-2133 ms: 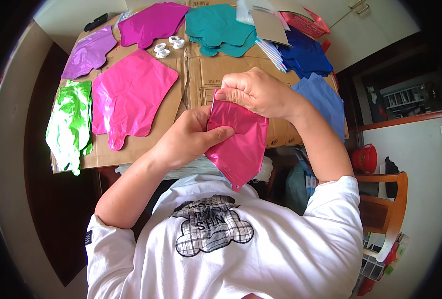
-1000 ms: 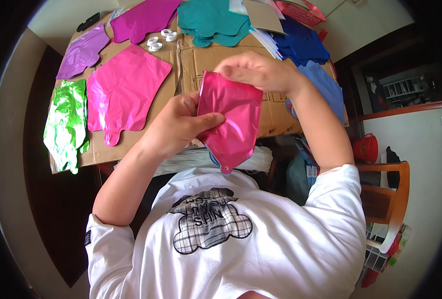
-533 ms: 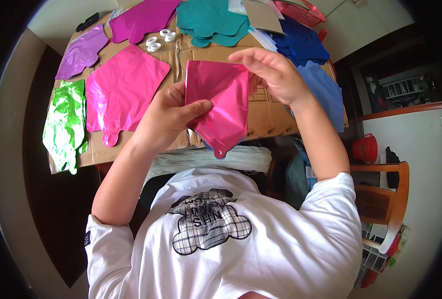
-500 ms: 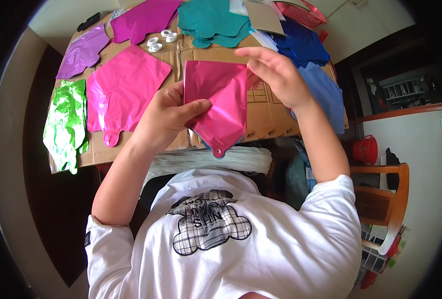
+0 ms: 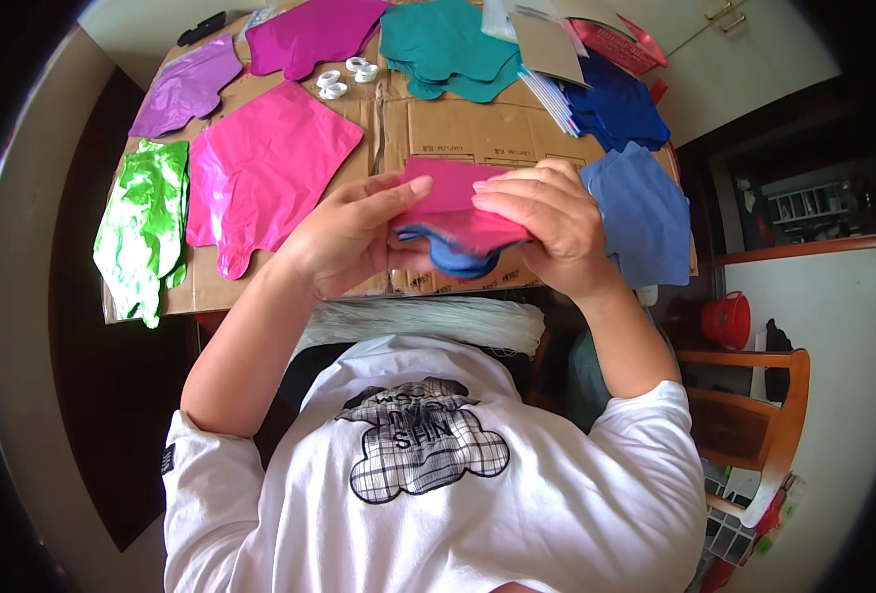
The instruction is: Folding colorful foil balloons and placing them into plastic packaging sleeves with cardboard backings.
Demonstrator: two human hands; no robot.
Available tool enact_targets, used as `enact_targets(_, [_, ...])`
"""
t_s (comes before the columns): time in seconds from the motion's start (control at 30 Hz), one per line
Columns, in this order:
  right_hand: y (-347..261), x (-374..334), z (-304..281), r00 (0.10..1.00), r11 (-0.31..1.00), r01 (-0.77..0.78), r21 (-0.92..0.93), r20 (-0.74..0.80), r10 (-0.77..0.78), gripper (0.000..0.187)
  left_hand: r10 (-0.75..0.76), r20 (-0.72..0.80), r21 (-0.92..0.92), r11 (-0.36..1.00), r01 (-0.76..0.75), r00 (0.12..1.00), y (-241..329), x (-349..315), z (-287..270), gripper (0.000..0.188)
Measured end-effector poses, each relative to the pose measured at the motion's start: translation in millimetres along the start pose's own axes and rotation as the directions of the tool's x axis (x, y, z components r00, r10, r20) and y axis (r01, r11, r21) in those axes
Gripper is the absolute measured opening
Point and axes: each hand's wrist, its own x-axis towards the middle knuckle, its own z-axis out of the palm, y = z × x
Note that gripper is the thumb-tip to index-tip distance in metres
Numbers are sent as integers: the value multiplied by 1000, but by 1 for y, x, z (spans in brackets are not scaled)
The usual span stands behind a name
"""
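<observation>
A folded stack of flat, uninflated foil balloons, pink (image 5: 450,186) on top with a blue layer (image 5: 461,260) beneath, is held between my hands above the table's near edge. My left hand (image 5: 351,235) grips its left side, thumb on top and fingers underneath. Over the right side bends my right hand (image 5: 557,229), its fingers lying on the pink foil and its thumb hidden. The stack's near end is blurred. Left of it lies a larger flat pink foil balloon (image 5: 272,163), with a shiny green pile (image 5: 143,222) beyond.
Cardboard (image 5: 428,127) covers the table. Around it lie lilac (image 5: 189,89), magenta (image 5: 311,38), teal (image 5: 448,51), dark blue (image 5: 618,107) and light blue (image 5: 646,212) foil piles. White rolls (image 5: 334,81), a red basket (image 5: 624,47) and white strings (image 5: 418,324) are near. A wooden chair (image 5: 740,410) stands right.
My right hand has come down from beside the stack onto its right side. The stack has tilted, exposing the blue layer at its near end. The whole view has shifted slightly.
</observation>
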Motion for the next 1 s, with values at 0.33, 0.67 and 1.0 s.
enact_targets(0.33, [-13, -7, 11, 676, 234, -650, 723, 408, 614, 13, 436, 24, 413, 815, -406, 900, -24, -2, -21, 42])
enact_targets(0.67, [-21, -15, 5, 704, 69, -613, 787, 504, 500, 19, 340, 32, 435, 842, -319, 940, -8, -10, -6, 18])
enact_targets(1.0, [-29, -16, 8, 722, 156, -553, 818, 377, 580, 14, 269, 124, 271, 917, -293, 955, 2, -20, -7, 19])
